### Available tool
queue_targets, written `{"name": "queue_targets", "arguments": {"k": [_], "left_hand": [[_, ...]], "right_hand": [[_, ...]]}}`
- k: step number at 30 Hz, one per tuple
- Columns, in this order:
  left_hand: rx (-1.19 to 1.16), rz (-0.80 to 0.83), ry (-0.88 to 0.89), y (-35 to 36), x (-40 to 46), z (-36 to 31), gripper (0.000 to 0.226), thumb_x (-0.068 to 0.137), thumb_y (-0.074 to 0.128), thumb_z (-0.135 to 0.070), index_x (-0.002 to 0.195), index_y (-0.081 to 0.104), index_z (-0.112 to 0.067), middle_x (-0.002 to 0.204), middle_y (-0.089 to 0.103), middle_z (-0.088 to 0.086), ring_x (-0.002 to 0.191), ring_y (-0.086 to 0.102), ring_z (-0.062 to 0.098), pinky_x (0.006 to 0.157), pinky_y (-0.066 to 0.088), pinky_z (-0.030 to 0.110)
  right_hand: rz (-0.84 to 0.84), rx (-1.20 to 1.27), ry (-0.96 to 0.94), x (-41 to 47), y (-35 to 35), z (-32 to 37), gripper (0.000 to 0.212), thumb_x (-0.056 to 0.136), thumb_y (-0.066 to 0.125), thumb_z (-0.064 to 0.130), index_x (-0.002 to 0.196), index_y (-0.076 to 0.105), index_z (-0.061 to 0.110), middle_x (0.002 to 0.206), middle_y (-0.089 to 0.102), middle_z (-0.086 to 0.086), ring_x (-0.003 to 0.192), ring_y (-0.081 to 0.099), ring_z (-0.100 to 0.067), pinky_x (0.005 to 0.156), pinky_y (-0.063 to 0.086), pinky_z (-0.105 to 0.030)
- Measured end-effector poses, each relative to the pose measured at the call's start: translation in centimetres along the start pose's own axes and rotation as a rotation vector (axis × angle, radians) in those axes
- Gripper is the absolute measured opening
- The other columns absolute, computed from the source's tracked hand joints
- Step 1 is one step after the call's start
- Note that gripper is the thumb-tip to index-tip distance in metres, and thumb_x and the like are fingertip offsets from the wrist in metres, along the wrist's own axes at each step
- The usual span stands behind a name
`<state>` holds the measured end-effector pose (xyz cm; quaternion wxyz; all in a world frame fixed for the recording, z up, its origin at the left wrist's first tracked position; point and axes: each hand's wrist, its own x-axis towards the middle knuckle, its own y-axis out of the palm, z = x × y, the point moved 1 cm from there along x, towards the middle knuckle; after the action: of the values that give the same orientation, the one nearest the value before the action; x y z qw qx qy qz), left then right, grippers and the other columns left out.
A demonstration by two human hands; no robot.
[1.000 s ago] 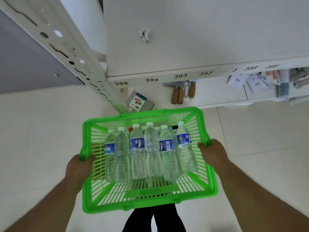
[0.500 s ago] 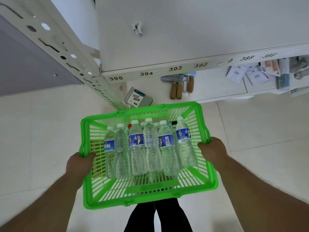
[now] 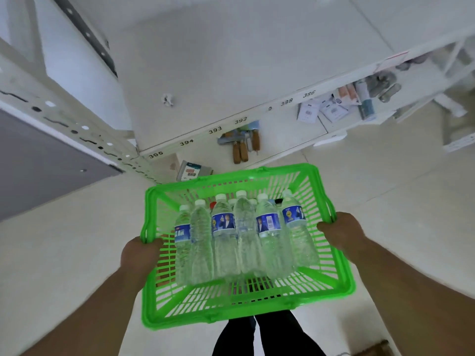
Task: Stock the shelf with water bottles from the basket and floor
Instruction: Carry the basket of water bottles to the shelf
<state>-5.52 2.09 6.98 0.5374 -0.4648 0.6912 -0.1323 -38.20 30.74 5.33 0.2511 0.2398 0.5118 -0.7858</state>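
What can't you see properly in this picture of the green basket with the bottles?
Head view only:
- Fingers of the left hand and right hand: curled around the green basket rim, hidden behind it.
- Lower bottles: only caps peek out behind the top row of water bottles, so no count.
- Small box under the shelf: partly hidden by the basket, print too small.
- Packets at far right: blurred.

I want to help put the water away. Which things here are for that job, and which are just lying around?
For the job: green basket, water bottles, white shelf, left hand, right hand.
Lying about: wooden-handled tools, small box, paper packets.
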Motion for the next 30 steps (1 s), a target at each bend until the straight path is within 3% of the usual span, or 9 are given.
{"name": "queue_targets", "arguments": {"k": [10,12,14,16,18,22,25,30], "left_hand": [[0.280,0.163,0.324,5.9,-7.9,-12.3,0.028,0.081,0.070,-0.031,0.093,0.063,-0.006,0.086,0.064,0.017,0.081,0.062,0.034,0.076,0.054,0.040],[0.312,0.192,0.389,8.5,-9.9,-14.8,0.027,0.080,0.071,-0.028,0.096,0.066,-0.006,0.088,0.065,0.016,0.077,0.063,0.031,0.070,0.054,0.038],[0.387,0.217,0.455,11.5,-11.9,-17.1,0.019,0.085,0.070,-0.022,0.095,0.064,-0.007,0.086,0.062,0.014,0.067,0.056,0.025,0.055,0.043,0.029],[0.468,0.239,0.514,14.9,-13.9,-19.3,0.018,0.087,0.068,-0.022,0.092,0.065,-0.005,0.077,0.060,0.012,0.061,0.052,0.022,0.051,0.036,0.027],[0.569,0.251,0.567,18.5,-16.2,-21.5,0.025,0.087,0.067,-0.024,0.093,0.068,0.000,0.070,0.058,0.010,0.061,0.054,0.024,0.053,0.038,0.030],[0.656,0.257,0.633,26.2,-21.4,-25.6,0.036,0.086,0.069,-0.026,0.104,0.069,0.005,0.091,0.065,0.021,0.084,0.061,0.033,0.072,0.047,0.035],[0.741,0.300,0.688,32.1,-25.6,-28.6,0.036,0.088,0.067,-0.028,0.108,0.069,0.002,0.097,0.066,0.021,0.090,0.063,0.034,0.071,0.041,0.032],[0.786,0.334,0.732,40.9,-32.0,-33.7,0.036,0.086,0.069,-0.029,0.102,0.071,0.003,0.086,0.061,0.018,0.076,0.057,0.028,0.068,0.041,0.031]], "right_hand": [[-0.154,0.237,0.244,-6.4,-9.4,-12.5,0.017,0.079,0.072,0.023,0.079,0.065,0.008,0.067,0.061,-0.009,0.065,0.060,-0.027,0.054,0.040,-0.028],[-0.186,0.293,0.298,-6.7,-10.9,-15.8,0.017,0.078,0.073,0.022,0.079,0.066,0.006,0.069,0.063,-0.012,0.067,0.062,-0.029,0.056,0.042,-0.029],[-0.207,0.344,0.355,-6.7,-12.4,-19.1,0.019,0.077,0.073,0.021,0.082,0.068,0.003,0.072,0.065,-0.015,0.068,0.064,-0.030,0.058,0.044,-0.030],[-0.221,0.394,0.407,-6.3,-13.9,-22.6,0.020,0.077,0.074,0.021,0.083,0.068,0.003,0.074,0.066,-0.016,0.070,0.065,-0.031,0.060,0.046,-0.031],[-0.231,0.428,0.449,-5.8,-15.5,-26.1,0.021,0.077,0.074,0.022,0.084,0.068,0.003,0.076,0.067,-0.016,0.072,0.066,-0.031,0.060,0.046,-0.031],[-0.255,0.500,0.528,-4.5,-19.4,-33.0,0.023,0.077,0.074,0.022,0.084,0.067,0.002,0.073,0.066,-0.016,0.073,0.067,-0.033,0.058,0.044,-0.030],[-0.263,0.536,0.577,-3.5,-23.0,-37.7,0.022,0.079,0.073,0.023,0.085,0.067,0.003,0.072,0.065,-0.014,0.071,0.065,-0.031,0.057,0.043,-0.029],[-0.306,0.556,0.643,-1.4,-29.2,-44.0,0.024,0.079,0.073,0.026,0.088,0.067,0.005,0.078,0.066,-0.015,0.074,0.064,-0.031,0.057,0.042,-0.029]]}}
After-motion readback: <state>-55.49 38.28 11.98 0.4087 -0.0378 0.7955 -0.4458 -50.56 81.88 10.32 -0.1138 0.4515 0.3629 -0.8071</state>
